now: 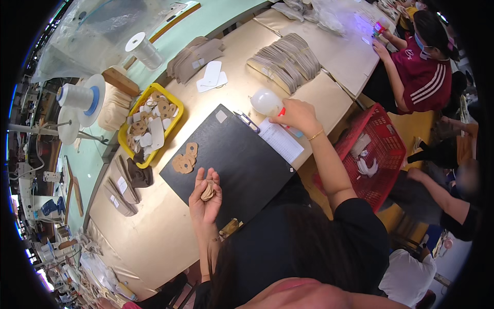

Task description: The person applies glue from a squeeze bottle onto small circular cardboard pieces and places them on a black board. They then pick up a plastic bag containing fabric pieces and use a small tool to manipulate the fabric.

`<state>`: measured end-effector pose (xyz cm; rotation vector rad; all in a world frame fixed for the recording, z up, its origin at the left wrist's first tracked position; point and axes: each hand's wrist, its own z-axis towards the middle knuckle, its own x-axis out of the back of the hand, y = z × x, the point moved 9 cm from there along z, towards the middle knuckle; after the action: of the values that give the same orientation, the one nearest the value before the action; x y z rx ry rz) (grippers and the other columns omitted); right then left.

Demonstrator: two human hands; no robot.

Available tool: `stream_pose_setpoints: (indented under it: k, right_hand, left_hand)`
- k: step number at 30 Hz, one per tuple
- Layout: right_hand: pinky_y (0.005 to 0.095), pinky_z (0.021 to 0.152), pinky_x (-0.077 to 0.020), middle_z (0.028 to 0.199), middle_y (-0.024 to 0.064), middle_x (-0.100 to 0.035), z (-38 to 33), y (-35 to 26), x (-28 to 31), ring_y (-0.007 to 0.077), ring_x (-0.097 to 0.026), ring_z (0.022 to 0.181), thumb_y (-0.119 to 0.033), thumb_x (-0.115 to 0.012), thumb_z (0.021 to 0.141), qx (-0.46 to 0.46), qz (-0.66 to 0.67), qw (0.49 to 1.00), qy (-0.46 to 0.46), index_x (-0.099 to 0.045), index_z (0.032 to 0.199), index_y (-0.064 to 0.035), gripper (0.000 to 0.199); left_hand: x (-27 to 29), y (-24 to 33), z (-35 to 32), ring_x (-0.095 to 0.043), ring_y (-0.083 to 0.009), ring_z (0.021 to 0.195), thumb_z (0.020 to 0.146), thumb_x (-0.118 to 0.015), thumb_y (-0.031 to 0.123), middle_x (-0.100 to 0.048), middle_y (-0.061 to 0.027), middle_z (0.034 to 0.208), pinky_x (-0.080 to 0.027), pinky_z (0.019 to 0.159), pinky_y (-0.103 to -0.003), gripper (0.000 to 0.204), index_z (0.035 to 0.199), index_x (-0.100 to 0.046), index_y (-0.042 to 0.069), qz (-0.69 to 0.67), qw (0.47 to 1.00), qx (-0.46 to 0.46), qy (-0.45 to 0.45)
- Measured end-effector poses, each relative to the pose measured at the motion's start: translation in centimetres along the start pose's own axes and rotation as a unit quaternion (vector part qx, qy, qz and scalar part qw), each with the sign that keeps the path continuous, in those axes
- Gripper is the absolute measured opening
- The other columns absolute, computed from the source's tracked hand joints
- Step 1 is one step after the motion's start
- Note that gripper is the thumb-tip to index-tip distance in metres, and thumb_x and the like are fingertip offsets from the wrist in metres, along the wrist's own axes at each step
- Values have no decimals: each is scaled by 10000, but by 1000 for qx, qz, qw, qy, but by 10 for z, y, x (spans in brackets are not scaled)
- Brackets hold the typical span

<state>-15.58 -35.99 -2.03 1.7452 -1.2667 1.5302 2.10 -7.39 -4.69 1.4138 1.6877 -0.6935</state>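
Note:
My left hand [206, 198] is closed round a small stack of tan cut pieces [208, 191], palm up, over the near edge of a black board [226, 149]. A few more tan pieces with dark holes [186, 158] lie in an overlapping cluster on the board's left part. At the board's far right, my right hand [300, 117] grips a white, rounded squeeze bottle [266, 102] by its red end. My fingers partly hide that end. Beneath the bottle are a printed sheet [282, 141] and a pair of scissors or similar tool [247, 121].
A yellow basket [177, 116] full of tan and white pieces stands to the left. Stacked grey-brown fabric pieces [285, 59] lie at the back. A red crate [378, 154] stands right of the table. Thread cones [144, 50] are at far left; a co-worker [424, 67] sits far right.

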Motion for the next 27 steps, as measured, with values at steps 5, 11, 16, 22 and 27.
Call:
stream_pose_setpoints:
  k: [5,11,16,22,27]
  right_hand:
    - [392,664,-510,777,115,-665,-3,2,0,282,-663,749,-606,-686,632,6,37,999,23,-643,813,-60,577]
    - [383,712,-510,862,127,-650,-11,-30,4,286,-646,802,-523,-726,656,38,65,995,69,-641,929,-42,559]
    - [365,766,-489,969,138,-608,-54,-77,24,265,-608,875,-347,-688,804,152,279,930,182,-548,1168,-30,503]
    - [303,759,-521,1006,138,-655,-94,-125,-34,189,-639,858,-307,-542,937,94,698,685,-185,-446,1273,37,490]
    - [294,785,-528,1014,173,-647,-103,-124,-40,191,-648,884,-271,-528,945,84,755,612,-219,-363,1324,69,536]
  left_hand:
    - [13,-3,7,-562,-309,1061,852,-495,-84,-532,-180,1201,-550,774,-347,408,1234,-483,59,18,1000,2,9]
    - [15,-3,14,-568,-308,1051,870,-474,-88,-532,-174,1205,-552,783,-345,406,1251,-469,52,32,999,12,15]
    - [-2,4,13,-550,-280,1111,872,-492,-67,-508,-148,1236,-536,805,-322,460,1308,-415,57,205,975,-84,-9]
    - [-70,-15,-3,-532,-306,1156,881,-558,32,-397,-162,1296,-495,787,-299,552,1360,-282,48,484,830,-246,-128]
    - [-83,-27,-12,-554,-320,1138,895,-537,31,-393,-171,1312,-485,780,-292,549,1374,-269,42,543,782,-282,-120]
